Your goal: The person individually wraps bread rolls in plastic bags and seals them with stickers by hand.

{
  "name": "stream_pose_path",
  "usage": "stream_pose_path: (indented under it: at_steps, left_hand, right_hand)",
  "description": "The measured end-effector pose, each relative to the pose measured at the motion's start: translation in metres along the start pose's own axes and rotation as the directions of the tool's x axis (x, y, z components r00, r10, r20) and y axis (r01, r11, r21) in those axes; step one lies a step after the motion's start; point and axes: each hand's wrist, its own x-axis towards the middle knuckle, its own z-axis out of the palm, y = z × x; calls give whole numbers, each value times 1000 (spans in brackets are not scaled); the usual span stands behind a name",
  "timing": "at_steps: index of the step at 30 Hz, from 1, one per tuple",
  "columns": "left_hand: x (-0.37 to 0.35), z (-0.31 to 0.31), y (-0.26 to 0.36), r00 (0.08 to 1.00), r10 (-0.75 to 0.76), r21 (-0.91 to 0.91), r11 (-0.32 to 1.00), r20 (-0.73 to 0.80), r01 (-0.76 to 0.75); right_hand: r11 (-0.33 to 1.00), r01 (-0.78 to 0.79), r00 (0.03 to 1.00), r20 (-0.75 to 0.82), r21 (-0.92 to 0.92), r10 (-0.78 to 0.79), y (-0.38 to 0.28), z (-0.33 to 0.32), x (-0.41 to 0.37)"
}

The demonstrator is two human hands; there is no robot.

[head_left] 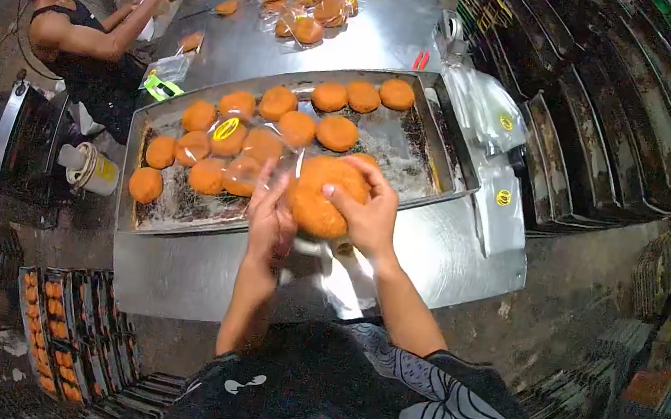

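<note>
My right hand point(371, 217) is wrapped around a round orange-brown bread bun point(321, 198), its thumb across the front. A second bun shows partly behind the first at the fingertips. Just left of it, my left hand point(271, 219) is closed with its fingertips on a clear plastic bag point(261, 150). The bag spreads up and left, and its yellow printed label overlaps the buns behind. Below both hands lies a large metal baking tray point(409, 188) with worn, stained insides. Several loose buns point(337, 133) rest in it, mostly toward its left and far sides.
Bagged buns point(310, 8) are heaped on the metal table point(390, 30) beyond the tray. Stacked clear bags point(483, 110) hang at the right edge. A co-worker point(73, 36) handles a bun at far left. Trays of buns point(53, 331) stand lower left; dark trays point(595, 119) stack at right.
</note>
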Motion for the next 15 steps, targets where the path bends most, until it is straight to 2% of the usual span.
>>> stream_pose_path:
  at_steps: [1, 4, 6, 7, 8, 9, 10, 12, 14, 15]
  left_hand:
    - [0, -1, -3, 999, 25, 8, 1000, 29, -25]
    - [-5, 11, -6, 997, 30, 14, 999, 65, -31]
    - [-6, 17, 0, 995, -98, -120, 988, 2, 98]
    - [-5, 15, -1, 996, -94, -119, 988, 4, 94]
    - [-4, 11, -6, 998, -47, -130, 991, -37, 42]
    - [-3, 4, -14, 997, -2, -140, 990, -80, -9]
    - [-2, -4, -25, 991, 41, -147, 987, -124, -59]
    - [-5, -7, -41, 981, 185, -93, 978, -52, -189]
    - [-5, -11, -32, 971, 173, 183, 962, 164, -202]
    - [-7, -7, -25, 962, 159, 251, 944, 222, -214]
  right_hand:
    - [1000, 6, 1000, 7, 2, -6, 0, 4, 2]
    - [992, 123, 953, -276, -16, -123, 2, 13, 3]
    - [993, 114, 969, -216, -39, -119, 22, 7, -2]
    - [998, -4, 995, -102, -57, -2, 20, 3, -9]
    - [989, -119, 993, 12, -90, 120, 19, -1, -12]
    - [984, -178, 984, -3, 6, 178, 23, -3, -11]
    - [984, -178, 984, -1, 3, 178, 25, -2, -11]
    - [995, -45, 946, -316, 86, 70, 24, 12, -9]
    - [993, 4, 956, -293, 119, 32, 45, 11, -18]
    - [998, 59, 975, -216, 38, -49, 50, 8, -25]
